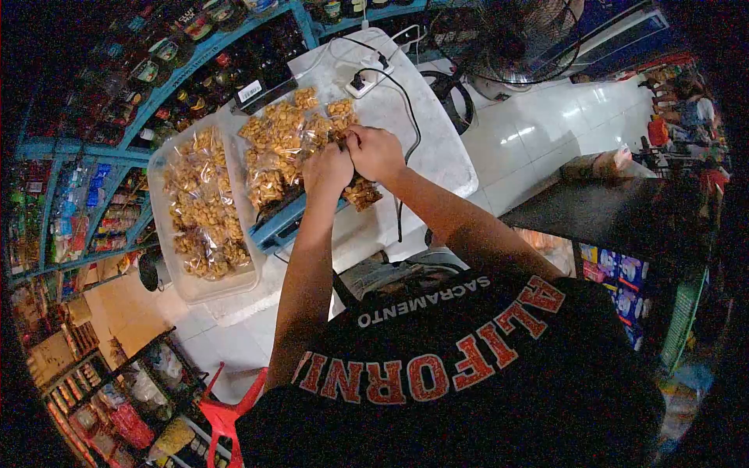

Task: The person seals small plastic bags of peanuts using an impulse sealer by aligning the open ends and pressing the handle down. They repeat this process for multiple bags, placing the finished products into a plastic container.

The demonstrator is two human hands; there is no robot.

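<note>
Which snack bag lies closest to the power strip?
The snack bag at the far right corner of the pile; others lie farther from the power strip.

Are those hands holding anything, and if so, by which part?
The left hand and right hand meet beside clear bags of golden snacks, perhaps pinching one, but the fingers hide the grip, so which part cannot be told.

The snacks [271, 144] were golden brown in clear bags, and the tub [243, 234] was a cloudy, see-through white. The table [441, 148] was whitish, the cord [416, 125] black, the shelves [140, 129] blue. The shirt [468, 413] was black, with plain white letters above larger red ones edged in white. The chair [225, 417] was bright red.
</note>
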